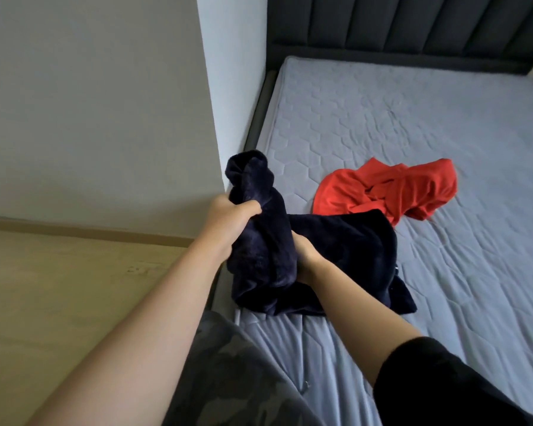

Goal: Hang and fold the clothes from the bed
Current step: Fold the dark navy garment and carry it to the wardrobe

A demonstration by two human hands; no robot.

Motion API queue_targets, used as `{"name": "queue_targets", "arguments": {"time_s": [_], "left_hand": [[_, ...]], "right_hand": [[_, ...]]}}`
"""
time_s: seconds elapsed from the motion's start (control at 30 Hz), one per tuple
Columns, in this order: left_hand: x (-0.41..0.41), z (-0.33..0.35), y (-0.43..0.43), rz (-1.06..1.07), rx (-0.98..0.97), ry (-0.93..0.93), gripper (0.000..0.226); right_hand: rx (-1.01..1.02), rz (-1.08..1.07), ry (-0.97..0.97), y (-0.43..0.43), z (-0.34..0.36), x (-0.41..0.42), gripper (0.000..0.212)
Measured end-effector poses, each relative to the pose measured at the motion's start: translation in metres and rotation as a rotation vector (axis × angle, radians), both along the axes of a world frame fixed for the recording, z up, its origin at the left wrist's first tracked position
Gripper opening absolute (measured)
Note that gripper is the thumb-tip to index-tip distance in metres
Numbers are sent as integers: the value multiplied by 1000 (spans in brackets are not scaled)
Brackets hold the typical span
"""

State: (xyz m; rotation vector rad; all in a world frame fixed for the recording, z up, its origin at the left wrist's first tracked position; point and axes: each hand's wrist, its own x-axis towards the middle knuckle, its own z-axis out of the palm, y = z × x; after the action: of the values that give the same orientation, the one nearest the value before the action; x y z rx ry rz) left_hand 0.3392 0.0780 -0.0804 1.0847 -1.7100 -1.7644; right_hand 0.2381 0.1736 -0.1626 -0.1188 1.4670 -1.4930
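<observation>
Grips a bunched upper part of the navy garment [351, 241] in the left hand [225, 222], with fingers curled round the cloth, raised above the near left corner of the bed [413, 103]. Grasps the same garment lower down with the right hand [303, 256], with fingers sunk in the fabric. Finds its lower part resting on the bed. Notes a crumpled red garment [388, 189] just beyond on the bed, with contact between the two not determinable. Records a padded headboard [413, 20], wall [90, 103] and floor [43, 287].
</observation>
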Motion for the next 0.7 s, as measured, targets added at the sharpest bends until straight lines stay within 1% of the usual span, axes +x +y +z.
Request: {"name": "queue_targets", "arguments": {"time_s": [0.1,0.17,0.2,0.23,0.27,0.33,0.37,0.4,0.43,0.47,0.5,0.53,0.57,0.6,0.67,0.7], "left_hand": [[-34,13,35,-90,-223,-73,4],[-61,15,62,-185,-407,-155,10],[-75,15,76,-264,-450,-197,12],[-87,14,90,-373,-422,-238,16],[-96,12,101,-484,-299,-265,23],[-108,10,117,-629,132,-284,35],[-112,5,120,-653,266,-282,41],[-116,0,120,-684,291,-284,45],[-117,-5,119,-710,276,-288,49],[-119,-10,116,-731,235,-281,52],[-119,-14,113,-742,211,-255,53],[-118,-17,109,-739,197,-216,53],[-115,-20,104,-715,113,-160,53],[-112,-22,99,-654,-75,-118,52],[-105,-34,83,-496,-638,-100,47],[-101,-42,76,-459,-910,-134,46]], "right_hand": [[9,-104,-9,41,11,-44,40],[3,-241,-25,77,14,-76,36],[-9,-306,-37,94,16,-90,35],[-32,-364,-46,109,21,-99,34],[-38,-411,-22,124,22,-108,33],[-42,-449,28,145,22,-121,34],[-45,-426,31,153,21,-122,40],[-10,-354,7,161,22,-121,45],[30,-250,10,165,23,-118,44],[58,-137,47,167,24,-117,37],[79,-52,107,168,21,-117,30],[128,-32,229,167,18,-118,30],[171,-63,306,164,13,-119,31],[213,-121,350,161,12,-119,28],[260,-182,373,155,9,-120,19],[287,-203,368,154,7,-123,16]]}}
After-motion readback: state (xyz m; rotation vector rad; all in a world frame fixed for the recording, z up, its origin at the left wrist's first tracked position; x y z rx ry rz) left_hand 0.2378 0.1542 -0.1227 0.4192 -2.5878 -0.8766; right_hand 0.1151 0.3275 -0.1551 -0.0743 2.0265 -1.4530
